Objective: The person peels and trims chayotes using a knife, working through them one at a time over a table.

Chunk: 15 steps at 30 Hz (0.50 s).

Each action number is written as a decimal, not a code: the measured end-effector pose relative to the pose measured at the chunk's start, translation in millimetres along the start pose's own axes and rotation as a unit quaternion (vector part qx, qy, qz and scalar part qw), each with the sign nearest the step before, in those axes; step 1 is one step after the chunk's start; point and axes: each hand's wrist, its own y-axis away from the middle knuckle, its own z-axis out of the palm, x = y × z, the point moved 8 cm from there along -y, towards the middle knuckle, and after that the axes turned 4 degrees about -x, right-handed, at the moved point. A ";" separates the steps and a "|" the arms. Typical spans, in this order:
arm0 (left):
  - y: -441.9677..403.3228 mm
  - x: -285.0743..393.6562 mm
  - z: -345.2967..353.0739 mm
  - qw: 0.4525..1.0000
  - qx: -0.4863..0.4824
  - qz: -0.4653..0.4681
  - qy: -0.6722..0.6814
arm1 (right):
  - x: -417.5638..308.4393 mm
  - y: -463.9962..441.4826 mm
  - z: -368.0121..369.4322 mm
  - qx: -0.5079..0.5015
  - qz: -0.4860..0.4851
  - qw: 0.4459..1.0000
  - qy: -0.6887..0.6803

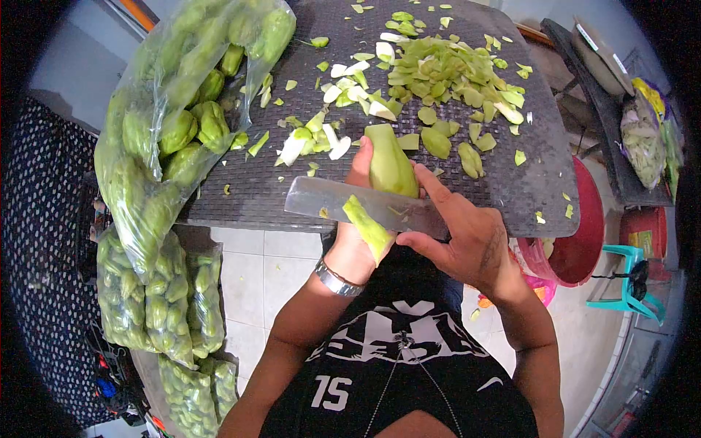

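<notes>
My left hand [355, 247], with a metal watch at its wrist, is closed around a partly peeled chayote [387, 160] held upright near the table edge. My right hand [471, 237] grips a wide-bladed knife [314, 196], its handle hidden by the fingers. The blade lies across the lower part of the chayote, in front of my left palm. A strip of green peel [369, 230] clings to the flat of the blade. Beyond the hands, a pile of peel pieces [445, 69] and pale trimmings [339, 142] cover part of the dark woven-pattern table [248, 191].
An open plastic bag of chayotes [175, 131] sits at the table's left. More filled bags [150, 299] stand below it. A red tub [588, 241] is under the right edge, near a turquoise stool [628, 288]. Bagged produce [642, 139] rests on a side bench.
</notes>
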 end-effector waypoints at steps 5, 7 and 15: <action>-0.6 -1.9 1.8 1.000 -0.014 0.020 -0.020 | -1.4 1.5 -0.7 0.006 -0.009 1.000 0.011; -0.5 -3.3 1.9 0.999 -0.019 0.022 -0.020 | -0.5 1.6 -0.4 0.009 -0.016 1.000 0.017; -6.2 -7.9 -5.7 0.999 -0.026 0.020 0.001 | 5.7 -3.3 1.5 -0.014 -0.013 1.000 -0.012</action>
